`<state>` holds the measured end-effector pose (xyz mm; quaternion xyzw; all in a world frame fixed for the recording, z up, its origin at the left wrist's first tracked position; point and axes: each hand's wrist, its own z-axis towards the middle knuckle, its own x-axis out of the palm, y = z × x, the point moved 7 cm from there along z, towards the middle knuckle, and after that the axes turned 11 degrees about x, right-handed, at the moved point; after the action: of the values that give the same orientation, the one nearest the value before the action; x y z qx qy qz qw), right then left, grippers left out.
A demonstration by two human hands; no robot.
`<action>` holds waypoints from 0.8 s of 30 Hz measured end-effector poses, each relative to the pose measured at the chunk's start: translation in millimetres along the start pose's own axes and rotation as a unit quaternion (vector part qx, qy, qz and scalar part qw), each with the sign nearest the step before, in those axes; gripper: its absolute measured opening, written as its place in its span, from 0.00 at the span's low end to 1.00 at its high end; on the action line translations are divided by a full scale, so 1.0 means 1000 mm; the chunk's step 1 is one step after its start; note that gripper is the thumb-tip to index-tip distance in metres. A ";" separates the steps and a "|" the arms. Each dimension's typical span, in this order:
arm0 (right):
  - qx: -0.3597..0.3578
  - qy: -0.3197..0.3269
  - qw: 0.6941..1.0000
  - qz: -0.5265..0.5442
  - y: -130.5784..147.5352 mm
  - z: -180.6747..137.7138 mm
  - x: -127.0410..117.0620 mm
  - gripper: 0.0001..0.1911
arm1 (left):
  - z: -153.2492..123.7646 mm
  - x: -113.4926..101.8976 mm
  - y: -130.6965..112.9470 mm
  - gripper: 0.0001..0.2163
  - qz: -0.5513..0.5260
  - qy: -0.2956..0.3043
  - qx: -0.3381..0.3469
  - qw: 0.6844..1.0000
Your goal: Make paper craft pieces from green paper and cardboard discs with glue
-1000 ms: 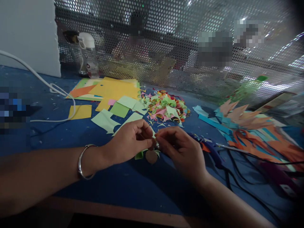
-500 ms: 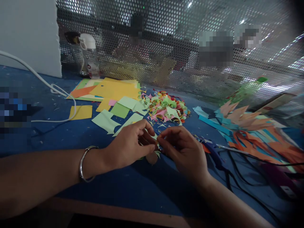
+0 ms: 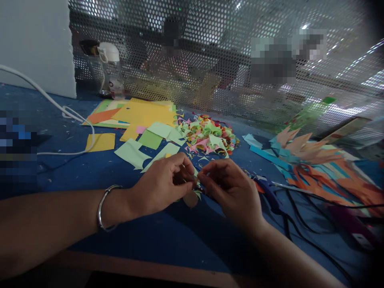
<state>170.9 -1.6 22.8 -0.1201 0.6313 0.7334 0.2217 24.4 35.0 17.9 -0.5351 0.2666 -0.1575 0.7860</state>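
Note:
My left hand, with a silver bangle at the wrist, curls its thumb and fingers together over the middle of the table. Close against it, my right hand pinches with thumb and forefinger. Whatever is between the fingertips is too small and too hidden to make out. Just below them shows a brownish round disc, partly covered by the left hand. Pale green paper pieces lie behind the left hand. A heap of colourful paper scraps sits beyond both hands.
Yellow sheets are stacked at the back, near a clear bottle. A white cable crosses the left. At right are a dark blue glue gun, black cords and cut orange paper. Perforated metal stands behind.
The view has shifted very slightly. My left fingertips have drawn back a little from the right ones, and more of the disc shows. My right hand stays almost still.

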 end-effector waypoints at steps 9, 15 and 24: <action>-0.003 0.007 1.000 -0.013 0.001 -0.001 0.000 0.04 | -0.001 0.002 -0.001 0.04 0.023 0.028 0.000 0.999; -0.016 0.008 1.000 -0.024 0.006 -0.001 0.002 0.03 | 0.000 0.000 0.003 0.05 0.006 0.007 0.013 1.000; 0.016 0.019 0.999 -0.024 -0.001 0.000 0.001 0.05 | 0.002 0.007 0.024 0.09 -0.141 0.016 -0.082 0.986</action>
<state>170.8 -1.2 21.2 -0.1460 0.6444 0.7148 0.2292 30.0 41.5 -5.8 -0.6277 0.2126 -0.2527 0.7049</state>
